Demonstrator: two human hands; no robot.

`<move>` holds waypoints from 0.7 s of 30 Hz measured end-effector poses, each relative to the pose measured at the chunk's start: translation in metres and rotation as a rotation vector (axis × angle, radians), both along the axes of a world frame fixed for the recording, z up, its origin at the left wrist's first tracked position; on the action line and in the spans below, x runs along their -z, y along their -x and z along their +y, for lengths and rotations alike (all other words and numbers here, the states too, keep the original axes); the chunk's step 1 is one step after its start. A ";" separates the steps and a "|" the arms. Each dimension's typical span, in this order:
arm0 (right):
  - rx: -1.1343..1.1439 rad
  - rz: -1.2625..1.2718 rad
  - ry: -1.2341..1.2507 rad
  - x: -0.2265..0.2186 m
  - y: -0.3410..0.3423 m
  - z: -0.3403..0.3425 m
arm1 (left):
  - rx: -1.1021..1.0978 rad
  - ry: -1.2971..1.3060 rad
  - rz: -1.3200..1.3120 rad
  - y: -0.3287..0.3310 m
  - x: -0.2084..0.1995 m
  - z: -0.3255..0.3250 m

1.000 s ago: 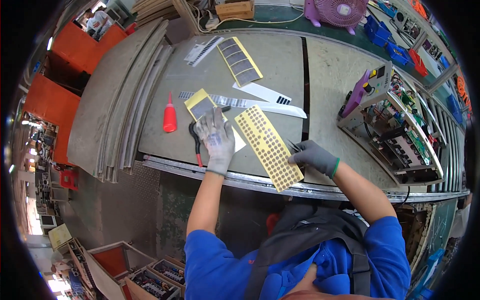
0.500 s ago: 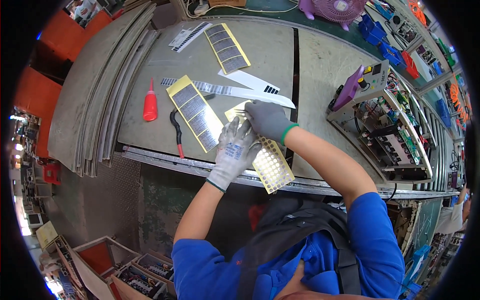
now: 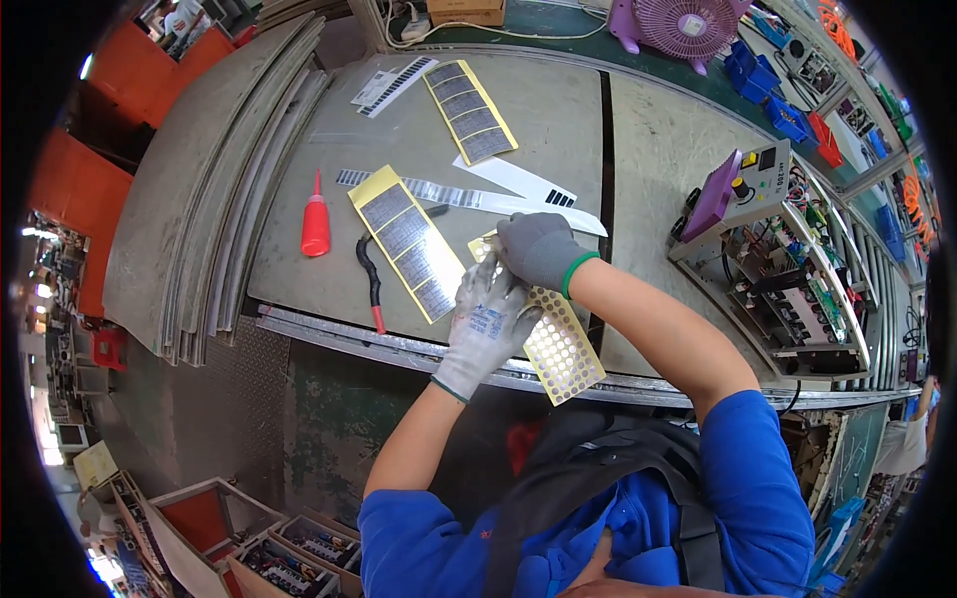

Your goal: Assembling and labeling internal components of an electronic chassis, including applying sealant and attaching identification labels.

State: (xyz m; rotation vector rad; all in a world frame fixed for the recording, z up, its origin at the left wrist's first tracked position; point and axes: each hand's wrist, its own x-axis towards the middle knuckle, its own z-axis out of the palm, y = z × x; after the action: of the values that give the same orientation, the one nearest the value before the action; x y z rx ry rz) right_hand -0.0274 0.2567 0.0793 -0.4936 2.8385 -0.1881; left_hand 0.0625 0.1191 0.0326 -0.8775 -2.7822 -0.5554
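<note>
Dotted yellow sheet [image 3: 565,354], one: centre of frame, lower end across the edge of the desk [image 3: 658,149]. Left hand [image 3: 488,314], pale glove: loosely spread, resting on it. Right hand [image 3: 543,249], grey glove: curled at its upper end, contents hidden. Red bottle [image 3: 315,227], one: left of centre.

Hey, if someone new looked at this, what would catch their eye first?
Probably the purple fan beyond the worktop's far edge, and the open-sided machine at right with its circuit boards bare. The red squeeze bottle stands out at left. In front, the left grip in a whitish glove and right grip in a grey one are both over a yellow sheet of round dots.
</note>
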 end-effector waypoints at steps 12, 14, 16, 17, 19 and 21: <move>-0.033 0.357 0.871 -0.050 -0.070 0.110 | 0.025 -0.206 0.102 0.006 0.005 0.014; 0.223 0.107 0.938 -0.134 -0.119 0.156 | 0.051 -0.166 0.239 -0.002 0.008 -0.005; 0.290 0.464 0.844 -0.157 -0.127 0.228 | 0.036 -0.246 0.256 0.007 0.004 0.025; 0.418 0.603 0.706 -0.174 -0.128 0.262 | 0.087 -0.349 0.234 0.018 -0.015 0.061; 0.643 0.723 0.517 -0.199 -0.126 0.318 | 0.167 -0.552 0.082 0.038 -0.074 0.149; 0.732 0.737 0.485 -0.203 -0.102 0.349 | 0.269 -0.689 0.047 0.078 -0.111 0.221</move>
State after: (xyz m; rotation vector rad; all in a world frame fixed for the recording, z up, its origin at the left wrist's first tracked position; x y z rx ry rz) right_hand 0.0745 0.6060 0.2821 0.5618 3.5518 -1.0282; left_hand -0.0153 0.3401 0.1435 -1.0551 -2.1711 -1.3946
